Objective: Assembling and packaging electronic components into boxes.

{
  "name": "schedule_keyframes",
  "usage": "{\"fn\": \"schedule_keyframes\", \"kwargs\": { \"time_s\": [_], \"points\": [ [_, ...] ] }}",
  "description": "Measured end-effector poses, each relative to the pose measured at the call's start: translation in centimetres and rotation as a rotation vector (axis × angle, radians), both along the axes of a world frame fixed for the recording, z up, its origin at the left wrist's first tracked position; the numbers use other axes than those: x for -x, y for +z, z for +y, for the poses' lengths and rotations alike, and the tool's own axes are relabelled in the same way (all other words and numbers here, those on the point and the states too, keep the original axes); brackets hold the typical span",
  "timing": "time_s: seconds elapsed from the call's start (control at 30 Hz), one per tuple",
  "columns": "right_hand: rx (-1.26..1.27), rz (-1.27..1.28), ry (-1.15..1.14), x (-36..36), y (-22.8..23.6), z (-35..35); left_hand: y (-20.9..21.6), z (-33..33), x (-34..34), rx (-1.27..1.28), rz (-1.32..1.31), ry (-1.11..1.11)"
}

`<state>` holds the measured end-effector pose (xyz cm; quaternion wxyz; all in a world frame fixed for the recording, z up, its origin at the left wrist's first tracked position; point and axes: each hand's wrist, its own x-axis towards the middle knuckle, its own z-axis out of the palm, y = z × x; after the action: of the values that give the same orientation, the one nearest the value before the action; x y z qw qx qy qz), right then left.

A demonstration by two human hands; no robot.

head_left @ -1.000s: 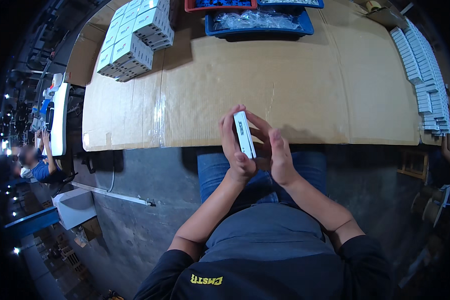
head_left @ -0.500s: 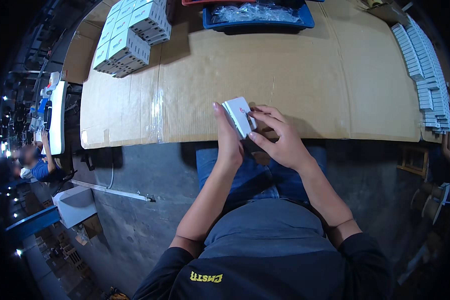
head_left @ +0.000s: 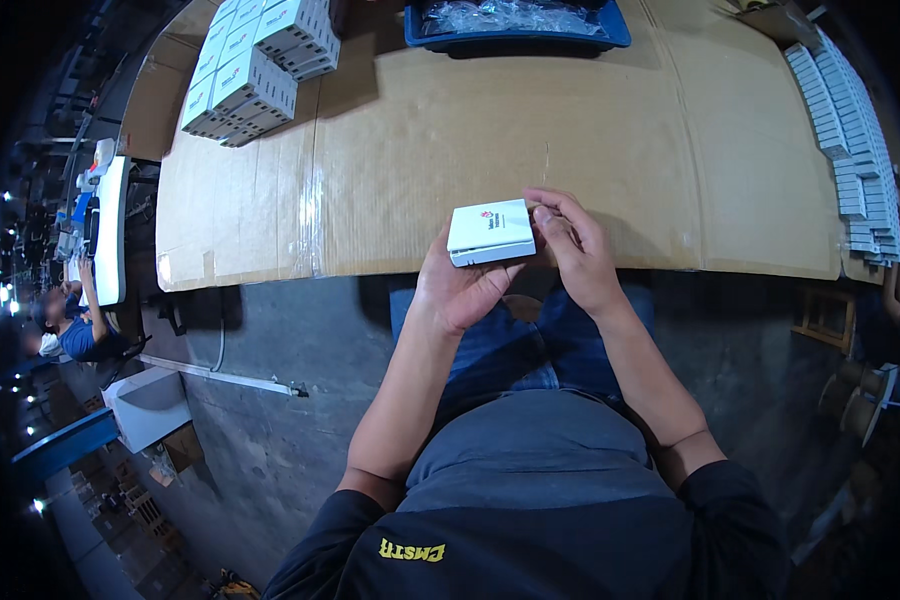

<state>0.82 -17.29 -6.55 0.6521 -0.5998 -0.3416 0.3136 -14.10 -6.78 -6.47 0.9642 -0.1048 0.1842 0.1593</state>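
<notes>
A small flat white box [head_left: 491, 228] with a red mark on its upper face lies almost level above the near edge of the cardboard-covered table [head_left: 420, 150]. My left hand [head_left: 457, 285] is under it, palm up, bearing it from the left and below. At the box's right edge, my right hand [head_left: 578, 245] has its thumb and fingers closed against the side. A thin dark gap shows along the front left edge of the box's top. The fingers beneath the box are mostly hidden.
Stacked white boxes [head_left: 255, 85] stand at the far left. A blue tray [head_left: 515, 42] of clear plastic pieces is at the far middle. More white boxes [head_left: 850, 150] line the right edge. Away to the left, a person in blue [head_left: 85, 335] is beside a white table [head_left: 112, 235].
The box has turned from a steep tilt to nearly flat, its marked face up. My left palm has rolled under it, and my right hand has shifted to its right edge.
</notes>
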Motion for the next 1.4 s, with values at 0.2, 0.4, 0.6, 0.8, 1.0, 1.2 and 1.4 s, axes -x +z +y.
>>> {"fn": "schedule_keyframes", "kwargs": {
  "time_s": [0.2,0.4,0.6,0.8,1.0,1.2,1.4],
  "points": [
    [0.244,0.18,0.094,-0.3,-0.7,-0.3,0.5,-1.1,-0.5,-0.415,0.276,0.121],
    [0.173,0.659,0.62,-2.3,-2.3,-2.1,4.2,-2.7,-1.3,-1.135,0.529,0.161],
    [-0.032,0.838,0.705,-2.8,-4.1,-2.3,5.2,-3.0,-0.7,-1.447,0.333,0.036],
    [-0.121,0.797,0.661,-2.4,-5.2,-2.2,5.4,-3.1,-0.7,-1.545,0.345,0.022],
    [-0.13,0.826,0.709,-2.7,-5.2,-1.9,5.6,-3.3,-0.8,-1.442,0.363,0.006],
    [0.074,0.706,0.384,-0.7,-0.6,-0.3,3.9,-2.4,-0.9,-1.722,0.531,0.193],
    [0.1,0.679,0.198,2.6,2.6,-0.4,1.3,-2.1,-1.0,-2.058,0.682,0.329]
  ]
}}
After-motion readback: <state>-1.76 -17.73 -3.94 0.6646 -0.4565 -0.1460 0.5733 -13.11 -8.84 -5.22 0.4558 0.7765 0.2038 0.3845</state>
